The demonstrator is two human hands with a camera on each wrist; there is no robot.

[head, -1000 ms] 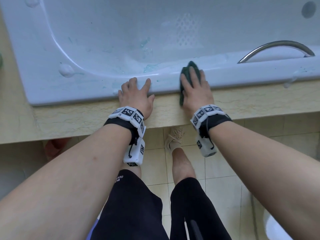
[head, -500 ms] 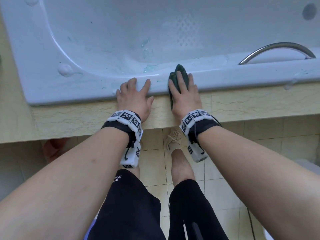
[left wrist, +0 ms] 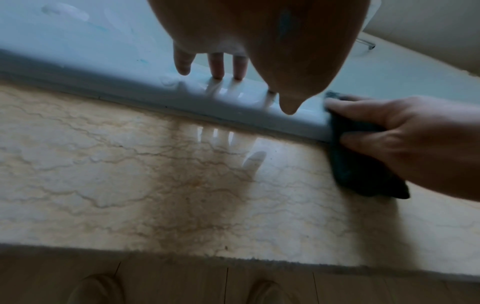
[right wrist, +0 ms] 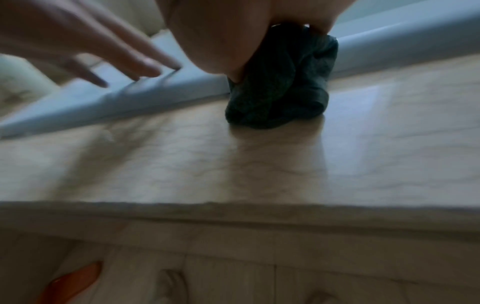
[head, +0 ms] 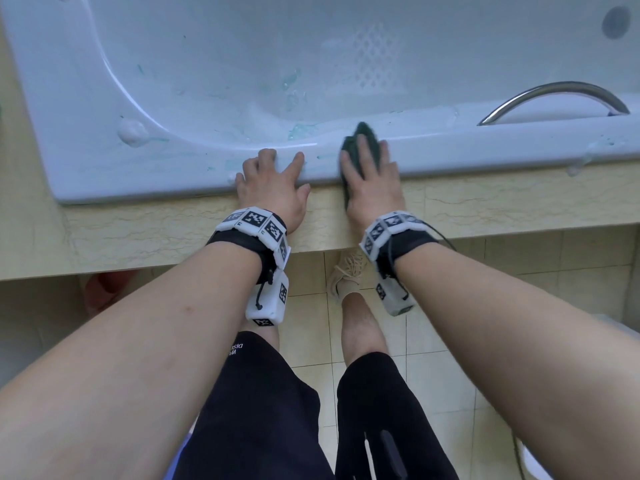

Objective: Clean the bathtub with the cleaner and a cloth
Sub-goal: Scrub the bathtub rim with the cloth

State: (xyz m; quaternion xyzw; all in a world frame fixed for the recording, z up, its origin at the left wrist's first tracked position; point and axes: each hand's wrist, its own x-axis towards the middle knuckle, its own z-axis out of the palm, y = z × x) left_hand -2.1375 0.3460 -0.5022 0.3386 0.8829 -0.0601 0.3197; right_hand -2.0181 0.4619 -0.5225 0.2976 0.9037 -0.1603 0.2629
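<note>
The pale blue bathtub fills the top of the head view, with blue-green cleaner streaks on its inner wall. My right hand presses a dark green cloth flat on the near rim, fingers straight on top. The cloth drapes over the rim's edge onto the marble ledge, bunched under my palm. My left hand rests just left of it, straight fingertips on the rim, holding nothing. No cleaner bottle is in view.
A chrome grab handle arches over the rim at the right. A beige marble ledge runs in front of the tub. Below are tiled floor, my shoe and an orange object. Foam blobs sit on the tub's left corner.
My right hand slid the cloth left along the rim, closer to my left hand, then held about the same spot. The left hand has stayed put.
</note>
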